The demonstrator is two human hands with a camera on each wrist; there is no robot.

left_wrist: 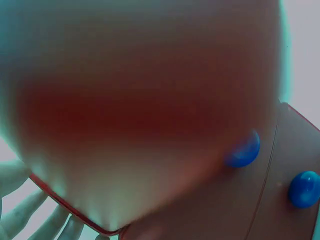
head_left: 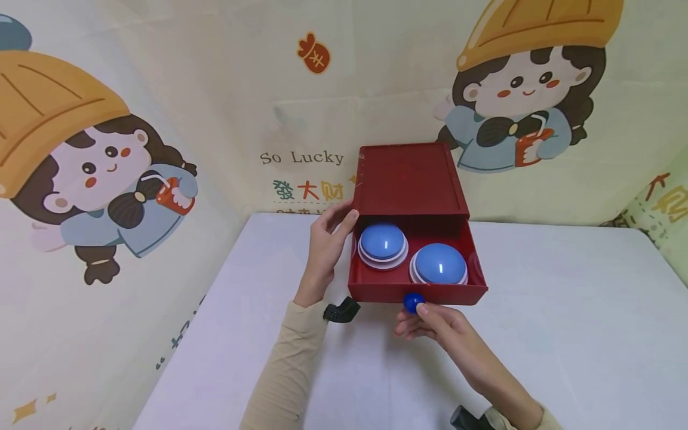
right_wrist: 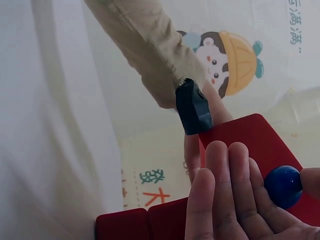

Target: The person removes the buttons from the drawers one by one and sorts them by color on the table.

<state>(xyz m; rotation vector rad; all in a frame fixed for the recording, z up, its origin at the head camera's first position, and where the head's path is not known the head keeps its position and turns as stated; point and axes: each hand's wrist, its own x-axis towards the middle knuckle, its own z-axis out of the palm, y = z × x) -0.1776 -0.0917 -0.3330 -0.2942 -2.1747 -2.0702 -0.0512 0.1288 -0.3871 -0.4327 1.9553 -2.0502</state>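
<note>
Right hand (head_left: 441, 325), in the head view, pinches a blue ball (head_left: 413, 302) at the front wall of the red box (head_left: 451, 294); the box extends away beyond it. This hand is nearer that wall than the left hand (head_left: 326, 242), which grips the box's left edge.

Left wrist view: two blue round shapes (left_wrist: 304, 189) against the box.

Right wrist view: thumb meets ball, box behind.

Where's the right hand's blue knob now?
In the head view, right of centre, the blue knob sits at the front of the red drawer, pinched by the right hand.
</note>
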